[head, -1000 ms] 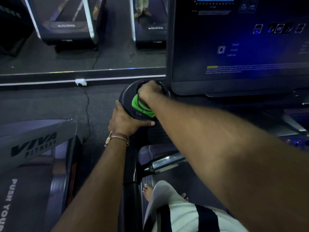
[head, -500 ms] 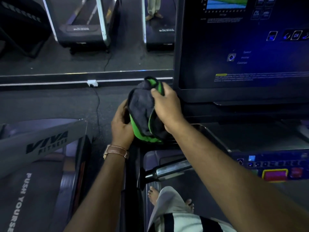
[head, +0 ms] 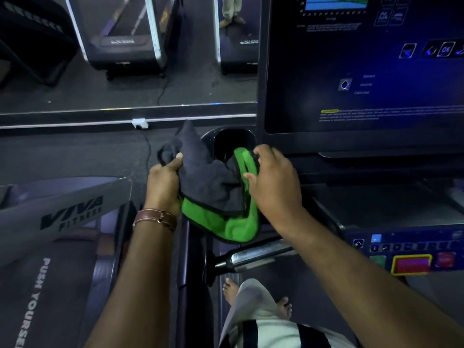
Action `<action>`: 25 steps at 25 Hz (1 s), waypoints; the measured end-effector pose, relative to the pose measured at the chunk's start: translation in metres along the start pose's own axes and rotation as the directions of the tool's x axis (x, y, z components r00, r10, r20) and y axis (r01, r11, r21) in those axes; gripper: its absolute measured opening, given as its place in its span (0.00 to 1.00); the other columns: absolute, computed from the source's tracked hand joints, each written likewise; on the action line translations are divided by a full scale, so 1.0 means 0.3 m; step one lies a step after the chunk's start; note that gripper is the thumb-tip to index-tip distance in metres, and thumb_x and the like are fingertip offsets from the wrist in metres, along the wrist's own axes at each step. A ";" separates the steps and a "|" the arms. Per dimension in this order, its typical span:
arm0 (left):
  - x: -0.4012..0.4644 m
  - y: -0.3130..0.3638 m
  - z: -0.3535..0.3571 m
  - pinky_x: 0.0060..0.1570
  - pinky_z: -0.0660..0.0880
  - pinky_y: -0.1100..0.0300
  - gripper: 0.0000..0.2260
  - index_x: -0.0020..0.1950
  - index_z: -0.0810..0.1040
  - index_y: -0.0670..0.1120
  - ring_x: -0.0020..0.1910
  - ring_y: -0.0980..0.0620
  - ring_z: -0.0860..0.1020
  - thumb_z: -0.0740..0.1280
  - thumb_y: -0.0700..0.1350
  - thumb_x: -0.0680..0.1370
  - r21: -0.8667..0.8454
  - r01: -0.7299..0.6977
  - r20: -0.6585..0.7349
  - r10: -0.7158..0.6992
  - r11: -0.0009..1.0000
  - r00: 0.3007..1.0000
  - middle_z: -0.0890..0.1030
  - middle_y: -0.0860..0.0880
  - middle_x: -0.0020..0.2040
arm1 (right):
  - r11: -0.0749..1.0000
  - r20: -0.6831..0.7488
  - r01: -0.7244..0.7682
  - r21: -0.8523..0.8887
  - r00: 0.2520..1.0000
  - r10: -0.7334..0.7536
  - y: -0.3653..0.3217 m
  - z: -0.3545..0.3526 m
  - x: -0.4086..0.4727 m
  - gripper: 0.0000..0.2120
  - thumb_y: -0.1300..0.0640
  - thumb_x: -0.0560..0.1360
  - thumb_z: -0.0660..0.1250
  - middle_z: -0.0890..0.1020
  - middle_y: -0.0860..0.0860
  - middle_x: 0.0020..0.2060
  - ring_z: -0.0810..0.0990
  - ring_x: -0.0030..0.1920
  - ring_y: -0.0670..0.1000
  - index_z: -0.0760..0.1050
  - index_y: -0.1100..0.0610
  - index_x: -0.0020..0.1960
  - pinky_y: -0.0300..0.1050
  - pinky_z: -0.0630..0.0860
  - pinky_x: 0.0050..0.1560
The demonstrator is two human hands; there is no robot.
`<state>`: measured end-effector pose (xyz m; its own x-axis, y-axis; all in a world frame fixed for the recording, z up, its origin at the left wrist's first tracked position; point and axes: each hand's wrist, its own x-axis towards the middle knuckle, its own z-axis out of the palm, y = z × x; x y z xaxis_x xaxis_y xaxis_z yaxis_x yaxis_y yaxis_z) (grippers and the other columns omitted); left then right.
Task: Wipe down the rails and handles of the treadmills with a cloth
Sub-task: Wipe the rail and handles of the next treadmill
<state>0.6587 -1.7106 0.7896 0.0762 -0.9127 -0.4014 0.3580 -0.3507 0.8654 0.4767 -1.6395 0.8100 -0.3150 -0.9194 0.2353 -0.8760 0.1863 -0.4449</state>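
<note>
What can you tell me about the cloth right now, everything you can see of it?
The cloth is soft and fleecy-looking, dark grey on one face, bright green on the other, with dark edging. It is bunched and partly unfolded, held up between both hands in front of the cup holder. The left hand grips its grey edge; the right hand pinches a green fold.

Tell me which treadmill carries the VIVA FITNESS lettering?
The neighbouring treadmill by the left hand, its grey rail printed with it; the two beyond the floor strip show only small unreadable marks.
</note>
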 end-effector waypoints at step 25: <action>0.134 -0.156 0.060 0.47 0.73 0.60 0.04 0.43 0.81 0.43 0.44 0.51 0.77 0.67 0.36 0.73 0.726 -0.467 0.058 0.632 0.505 0.773 0.80 0.47 0.44 | 0.931 0.579 -0.362 -0.040 0.751 0.317 -0.204 0.221 0.379 0.25 0.51 0.82 0.49 0.71 0.62 0.72 0.70 0.71 0.62 0.69 0.62 0.72 0.56 0.67 0.70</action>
<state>0.6284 -1.7346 0.7383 0.2314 -0.9390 0.2545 -0.5305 0.0975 0.8420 0.5187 -1.7786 0.8068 -0.3034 -0.8321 -0.4643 -0.7161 0.5206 -0.4650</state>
